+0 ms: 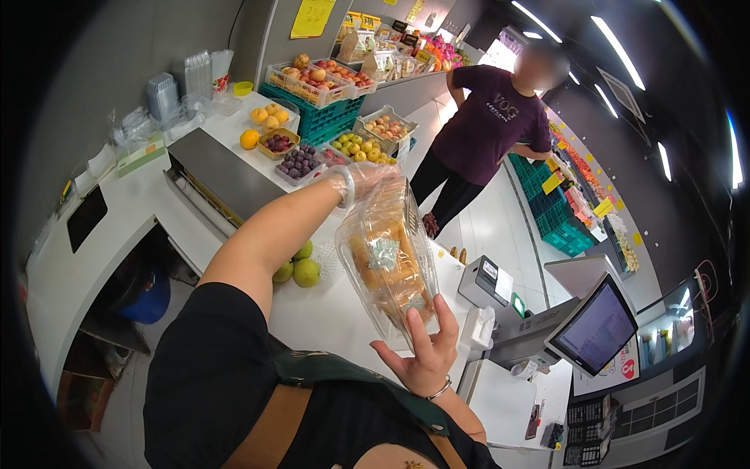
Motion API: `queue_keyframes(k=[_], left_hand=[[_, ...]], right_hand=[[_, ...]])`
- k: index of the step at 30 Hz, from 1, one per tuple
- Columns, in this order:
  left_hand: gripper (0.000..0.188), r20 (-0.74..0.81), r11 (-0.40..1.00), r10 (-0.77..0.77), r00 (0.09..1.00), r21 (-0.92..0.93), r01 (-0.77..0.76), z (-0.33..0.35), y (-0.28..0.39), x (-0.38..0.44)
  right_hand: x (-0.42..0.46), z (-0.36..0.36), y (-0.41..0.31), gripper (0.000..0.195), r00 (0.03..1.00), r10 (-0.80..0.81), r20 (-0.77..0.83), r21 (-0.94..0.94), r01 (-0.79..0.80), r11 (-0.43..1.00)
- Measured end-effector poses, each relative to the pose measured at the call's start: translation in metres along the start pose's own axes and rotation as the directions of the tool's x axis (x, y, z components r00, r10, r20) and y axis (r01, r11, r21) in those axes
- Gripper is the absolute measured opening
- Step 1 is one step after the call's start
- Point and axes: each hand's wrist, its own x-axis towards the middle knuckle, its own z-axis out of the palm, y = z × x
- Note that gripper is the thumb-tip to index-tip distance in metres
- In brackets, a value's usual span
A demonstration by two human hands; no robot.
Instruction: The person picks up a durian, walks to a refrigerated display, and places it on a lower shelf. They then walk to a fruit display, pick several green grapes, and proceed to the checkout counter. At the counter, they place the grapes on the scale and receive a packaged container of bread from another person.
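My left hand [372,177], in a thin clear plastic glove, grips the upper end of a clear plastic clamshell container [394,252]. Yellow-orange food shows through the plastic; its exact kind cannot be told. My right hand [428,346] is bare, with its fingers spread. Its fingertips overlap the container's lower end, and the thumb stands apart. Green round fruits [306,272] lie on the white counter [316,316], beside a white foam net [329,261], to the left of the container.
A person [492,123] stands across the counter. Dark plums [299,162], yellow fruits [270,116] and crates of peaches [316,79] are beyond my left arm. A monitor [595,325], a small printer [486,282] and a tissue pack [481,328] are at the right.
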Motion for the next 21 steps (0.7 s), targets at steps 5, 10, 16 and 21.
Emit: queue_keyframes(k=[5,10,16,21], left_hand=[[0.019,0.112,0.705,0.363,0.925,0.617,-0.351,-0.008,-0.008,0.0],[0.02,0.136,0.541,0.462,0.876,0.74,-0.399,-0.019,-0.027,0.018],[0.036,-0.079,0.993,-0.06,0.995,0.1,0.068,-0.008,-0.024,0.023],[0.039,-0.039,0.907,0.033,0.999,0.421,-0.013,-0.016,-0.027,0.025]], right_hand=[[0.002,-0.002,-0.002,0.093,1.0,0.01,0.017,-0.016,-0.01,1.0],[0.003,-0.001,-0.003,0.104,0.999,0.048,0.025,-0.019,-0.048,0.999],[0.0,0.0,0.003,0.117,0.995,0.099,0.031,0.027,-0.1,0.995],[0.0,0.001,0.005,0.118,0.989,0.142,0.048,0.045,-0.144,0.989]])
